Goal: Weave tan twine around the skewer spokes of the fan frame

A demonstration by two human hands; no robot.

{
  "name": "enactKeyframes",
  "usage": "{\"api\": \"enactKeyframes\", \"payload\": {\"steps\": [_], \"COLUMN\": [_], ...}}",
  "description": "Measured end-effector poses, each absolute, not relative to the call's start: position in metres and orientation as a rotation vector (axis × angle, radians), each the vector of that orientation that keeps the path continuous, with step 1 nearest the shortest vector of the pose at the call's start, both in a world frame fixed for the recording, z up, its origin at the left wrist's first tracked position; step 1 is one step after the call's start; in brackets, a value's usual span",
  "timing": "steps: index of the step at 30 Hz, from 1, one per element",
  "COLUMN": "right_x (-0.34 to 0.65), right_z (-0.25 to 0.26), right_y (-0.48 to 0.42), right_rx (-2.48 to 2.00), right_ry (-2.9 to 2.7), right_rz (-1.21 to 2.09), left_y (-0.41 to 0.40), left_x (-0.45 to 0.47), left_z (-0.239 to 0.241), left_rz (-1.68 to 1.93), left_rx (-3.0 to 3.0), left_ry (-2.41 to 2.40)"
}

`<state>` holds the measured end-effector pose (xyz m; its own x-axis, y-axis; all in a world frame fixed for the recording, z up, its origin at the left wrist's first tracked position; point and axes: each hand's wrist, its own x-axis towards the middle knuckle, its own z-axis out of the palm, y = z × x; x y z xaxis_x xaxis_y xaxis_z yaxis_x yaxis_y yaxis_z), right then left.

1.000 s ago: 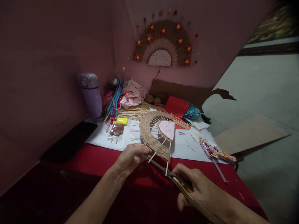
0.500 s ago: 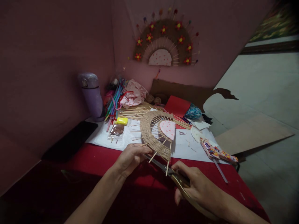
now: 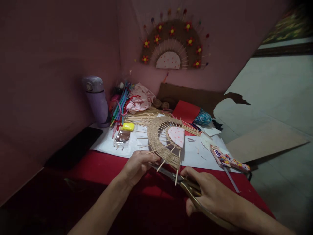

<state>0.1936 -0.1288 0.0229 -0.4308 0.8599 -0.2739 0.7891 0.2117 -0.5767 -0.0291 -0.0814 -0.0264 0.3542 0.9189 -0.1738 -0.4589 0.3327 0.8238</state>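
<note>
Two hands work close together over the red tablecloth. The left hand pinches the near end of a woven half-ring of twine on thin sticks, fingers closed on its lowest sticks. From that grip the piece's long axis runs up and away toward the wall, with its curved back to the left and its open side to the right, where a pink dotted half-disc sits at the hub. Loose stick ends point down toward the person.

The right hand is wrapped tight round the handles of the scissors. Their blades run up and left from that grip, tips almost at the left fingertips, and one stick crosses them; how far the blades gape I cannot tell.

Beyond the left grip lies a clear packet with something brown in it. Farther off stands a purple flask, lid on, contents hidden.
</note>
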Motion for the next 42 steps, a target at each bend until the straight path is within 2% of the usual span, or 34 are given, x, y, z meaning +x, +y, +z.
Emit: {"api": "enactKeyframes", "payload": {"steps": [17,27,42], "right_x": [0.198,0.215,0.192], "right_z": [0.034,0.033,0.023], "right_y": [-0.132,-0.145,-0.139], "right_rx": [-1.681,-1.711,-1.645], "right_ry": [-2.285,-2.096,-2.105], "right_rz": [1.101,1.404,1.218], "left_y": [-0.084,-0.084,-0.085], "left_x": [-0.029,-0.028,-0.029], "left_z": [-0.021,-0.024,-0.027], "left_rz": [1.014,1.037,1.038], "left_rx": [0.756,0.694,0.724], "left_ry": [0.748,0.724,0.701]}}
